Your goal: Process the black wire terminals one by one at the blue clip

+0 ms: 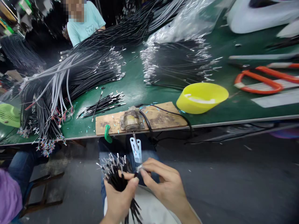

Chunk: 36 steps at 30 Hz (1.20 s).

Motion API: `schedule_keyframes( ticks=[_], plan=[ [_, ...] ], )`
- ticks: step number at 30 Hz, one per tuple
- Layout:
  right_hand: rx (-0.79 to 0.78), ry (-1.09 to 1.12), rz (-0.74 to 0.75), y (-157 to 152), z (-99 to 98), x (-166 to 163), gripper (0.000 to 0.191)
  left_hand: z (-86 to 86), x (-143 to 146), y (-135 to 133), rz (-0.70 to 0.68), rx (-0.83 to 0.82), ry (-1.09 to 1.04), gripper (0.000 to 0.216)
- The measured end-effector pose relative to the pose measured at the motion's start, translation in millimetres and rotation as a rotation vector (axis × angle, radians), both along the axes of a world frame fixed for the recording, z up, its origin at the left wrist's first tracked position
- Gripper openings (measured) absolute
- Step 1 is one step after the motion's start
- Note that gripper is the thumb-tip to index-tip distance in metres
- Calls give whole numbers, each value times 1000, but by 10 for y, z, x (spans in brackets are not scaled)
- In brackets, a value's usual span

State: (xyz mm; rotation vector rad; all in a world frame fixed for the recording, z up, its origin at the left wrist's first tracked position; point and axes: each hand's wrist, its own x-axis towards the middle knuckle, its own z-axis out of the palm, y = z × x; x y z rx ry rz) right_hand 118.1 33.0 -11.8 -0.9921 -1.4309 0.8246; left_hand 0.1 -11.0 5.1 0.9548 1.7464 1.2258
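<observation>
A bundle of black cables (116,179) with stripped silvery ends is gripped in my left hand (120,197) above my lap. My left thumb and forefinger also hold one cable apart from the rest. On that cable's whitish, frayed end, my right hand (163,182) pinches with thumb and forefinger. Just beyond my fingers, a light blue clothes-peg-like clip (136,149) sits on the shaft of a small motor (132,120). The motor is fixed to a wooden board (161,116) at the table edge.
The green table (133,90) bears several heaps of black and grey cables (93,67), short black pieces (105,104), a yellow bowl (202,98) and orange-handled scissors (259,81). A green clamp (107,133) hangs at the edge. A co-worker (85,21) is across the table.
</observation>
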Motion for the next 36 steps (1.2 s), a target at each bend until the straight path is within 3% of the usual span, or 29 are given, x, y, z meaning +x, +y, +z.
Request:
schedule_keyframes(
  ticks=[5, 11, 18, 23, 29, 36],
  plan=[
    [-68, 72, -61, 14, -27, 42, 15, -2, -14, -7, -1, -23, 25, 7],
    [-43, 121, 47, 34, 28, 2, 17, -51, -16, -13, -36, -54, -135, 15],
    [-22, 45, 94, 8, -9, 19, 18, -238, -85, 7, -111, -144, -396, 35],
    [-85, 85, 15, -4, -74, 31, 7, -368, -132, 37, -144, -198, -467, 38],
    [-26, 63, 209, 15, -37, 16, 11, -305, -103, 17, -110, -174, -455, 36],
    [8, 41, 158, 30, -34, 58, 19, -234, -60, 13, -97, -168, -443, 40]
  ],
)
